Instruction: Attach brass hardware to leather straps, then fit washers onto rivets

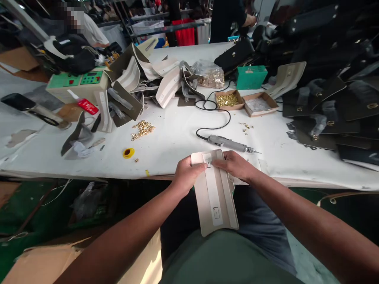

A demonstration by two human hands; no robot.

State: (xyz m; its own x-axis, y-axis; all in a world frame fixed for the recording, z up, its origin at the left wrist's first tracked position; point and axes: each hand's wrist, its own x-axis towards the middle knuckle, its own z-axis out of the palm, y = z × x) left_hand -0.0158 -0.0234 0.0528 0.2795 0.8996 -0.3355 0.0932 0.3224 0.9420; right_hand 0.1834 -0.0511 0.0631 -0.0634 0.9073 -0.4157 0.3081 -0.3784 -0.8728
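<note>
Between my two hands is a beige panel (205,197) with a pale strip down its middle and a small marked rectangle near each end of the strip. It is held at the table's front edge and reaches down over my lap. My left hand (188,173) grips its upper left edge, thumb on the front. On the upper right edge my right hand (232,163) is closed, its thumb beside the upper rectangle. Most fingers of both hands are hidden behind the panel. Just beyond it a grey electric screwdriver (227,142) lies on the white table (171,138).
Gold fittings (142,129) and a yellow tape roll (128,153) lie left. Behind are a box of gold pieces (227,99), another open box (260,104) and stacked panels (168,86). Dark flaps (322,126) cover the right side. A person (227,19) stands across the table.
</note>
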